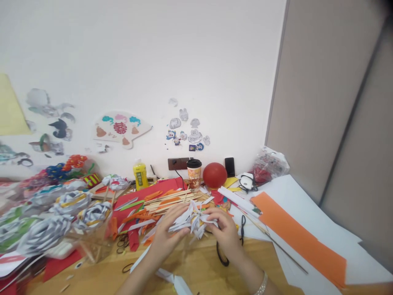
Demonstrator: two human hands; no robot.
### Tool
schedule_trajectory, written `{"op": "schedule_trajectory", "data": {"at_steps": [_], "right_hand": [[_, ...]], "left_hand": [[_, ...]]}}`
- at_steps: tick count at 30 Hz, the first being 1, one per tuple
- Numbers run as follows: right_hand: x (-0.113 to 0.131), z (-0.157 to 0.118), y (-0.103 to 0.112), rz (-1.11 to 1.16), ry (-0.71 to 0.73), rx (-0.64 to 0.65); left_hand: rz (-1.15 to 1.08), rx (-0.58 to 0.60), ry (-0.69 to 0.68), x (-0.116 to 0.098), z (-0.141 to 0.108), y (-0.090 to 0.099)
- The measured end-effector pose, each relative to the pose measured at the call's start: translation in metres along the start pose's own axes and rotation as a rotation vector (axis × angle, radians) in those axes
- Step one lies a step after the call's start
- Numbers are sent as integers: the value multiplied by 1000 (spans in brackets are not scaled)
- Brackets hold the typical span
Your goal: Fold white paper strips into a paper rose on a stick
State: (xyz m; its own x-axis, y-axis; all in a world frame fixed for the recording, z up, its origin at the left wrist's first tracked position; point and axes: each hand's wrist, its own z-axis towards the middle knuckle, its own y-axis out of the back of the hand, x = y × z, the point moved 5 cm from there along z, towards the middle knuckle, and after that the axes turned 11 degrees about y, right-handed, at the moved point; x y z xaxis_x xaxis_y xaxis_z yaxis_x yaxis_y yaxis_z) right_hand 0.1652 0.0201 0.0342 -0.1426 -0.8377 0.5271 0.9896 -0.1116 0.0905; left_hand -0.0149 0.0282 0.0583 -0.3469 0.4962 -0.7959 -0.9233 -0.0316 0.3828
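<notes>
A white folded-paper flower (196, 223) with many pointed petals and a little yellow at its middle is held between my hands above the wooden table. My left hand (168, 225) grips its left side, thumb in front and fingers behind. From the right, my right hand (225, 231) pinches a petal between thumb and fingers. Just behind them lies a heap of thin wooden sticks (164, 201) with orange, green and white paper strips. Below my hands a white paper strip (181, 284) lies on the table (211, 274).
Finished paper flowers (46, 233) crowd the left, some in a clear container (95, 241). Behind stand a yellow bottle (140, 175), a lidded paper cup (194, 174) and a red balloon (215, 175). Orange paper (301, 237) lies over white sheets (331, 229) on the right.
</notes>
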Motion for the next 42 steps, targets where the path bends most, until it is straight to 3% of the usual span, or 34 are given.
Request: {"op": "schedule_trajectory", "data": {"at_steps": [4, 7, 13, 16, 20, 24, 28, 31, 37, 40, 42], "right_hand": [[16, -6, -7, -174, 273, 200], [19, -11, -13, -226, 346, 302], [23, -8, -17, -288, 360, 363], [24, -7, -20, -325, 334, 410], [17, -8, -23, -316, 157, 365], [-2, -12, -22, -181, -67, 214], [-24, -16, -23, 206, -330, 127], [-29, -19, -28, 458, -471, 123], [-34, -33, -42, 720, -714, 96], [-33, -38, -49, 778, -808, 131], [-32, -36, -48, 744, -794, 153]], "left_hand": [[-170, -18, 270, 20, 3, -5], [-235, -3, 392, 28, 5, -13], [-277, 27, 380, 31, 6, -19], [-250, -32, 334, 33, 5, -17], [-190, -108, 285, 32, 3, -16], [-189, -2, 284, 28, 5, -19], [-239, 92, 364, 33, 9, -15], [-303, 140, 409, 38, 11, -12], [-330, 257, 392, 31, 6, -17], [-302, 252, 415, 33, 6, -19], [-260, 232, 402, 34, 7, -18]]}}
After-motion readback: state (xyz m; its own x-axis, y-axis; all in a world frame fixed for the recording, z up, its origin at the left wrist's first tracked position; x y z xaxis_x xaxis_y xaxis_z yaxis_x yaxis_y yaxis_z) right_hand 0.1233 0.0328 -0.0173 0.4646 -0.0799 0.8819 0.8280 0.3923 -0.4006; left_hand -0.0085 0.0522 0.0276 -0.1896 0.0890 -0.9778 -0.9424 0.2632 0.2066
